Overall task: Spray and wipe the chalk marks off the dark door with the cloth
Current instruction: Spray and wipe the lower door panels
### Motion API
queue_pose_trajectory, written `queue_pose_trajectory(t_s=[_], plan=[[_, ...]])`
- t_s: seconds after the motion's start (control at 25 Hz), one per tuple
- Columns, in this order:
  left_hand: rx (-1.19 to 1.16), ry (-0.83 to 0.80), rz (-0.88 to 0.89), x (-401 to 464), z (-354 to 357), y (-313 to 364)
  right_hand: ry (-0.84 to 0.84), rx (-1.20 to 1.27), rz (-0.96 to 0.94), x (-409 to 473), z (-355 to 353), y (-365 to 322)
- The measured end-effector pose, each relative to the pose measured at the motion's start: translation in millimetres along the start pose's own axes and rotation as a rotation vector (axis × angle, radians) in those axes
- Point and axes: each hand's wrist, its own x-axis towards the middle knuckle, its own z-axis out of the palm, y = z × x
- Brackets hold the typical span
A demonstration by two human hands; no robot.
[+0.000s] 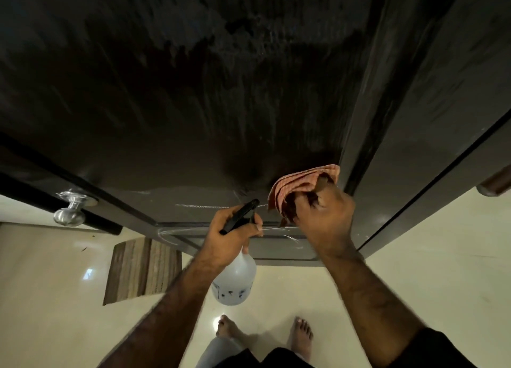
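i see my left hand (235,230) curled round the black trigger top of the spray bottle (235,282). the bottle is see-through plastic, round and fat at the bottom, and it hangs down from the hand over the floor (414,257). its black nose points at the door (179,104). my right hand (322,215) is bunched round the cloth (301,185), a soft cloth with small red and pale checks, and holds it against the door close to the door's right edge. the door is dark, flat and smooth, with wet shiny streaks high up. thin white chalk marks (210,205) run across its lower part, just beside both hands. a round shiny metal knob (69,212) sticks out at the left edge, well apart from the hands. the floor is pale, glossy tile with lots of open room. a striped brown mat (141,268) lies on it to the left. my bare feet (301,337) stand near the door.
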Motion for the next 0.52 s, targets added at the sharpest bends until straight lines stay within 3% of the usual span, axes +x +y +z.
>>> queue_pose_trajectory(t_s=[0.08,0.12,0.2,0.28,0.4,0.44,0.52], plan=[[0.008,-0.026,0.014,-4.6,-5.2,-0.3,-0.101,-0.126,-0.118,-17.1,8.2,25.0],[0.019,-0.036,0.021,-7.3,-7.8,0.6,-0.242,-0.218,-0.042,-36.0,14.9,44.3],[0.036,-0.037,0.028,-14.0,-14.8,-0.3,-0.462,-0.359,0.286,-66.8,27.3,63.1],[0.024,-0.017,0.025,-19.6,-22.7,1.4,-0.354,-0.245,0.416,-64.4,33.4,52.7],[0.020,0.002,0.016,-21.9,-32.9,4.7,-0.015,0.081,0.105,-18.5,29.2,-3.4],[0.018,0.014,0.012,-21.8,-34.5,2.9,0.039,0.136,-0.010,-5.8,26.8,-17.5],[0.016,0.017,0.024,-22.3,-36.1,-0.6,-0.013,0.069,-0.149,-6.3,32.1,-6.8]])
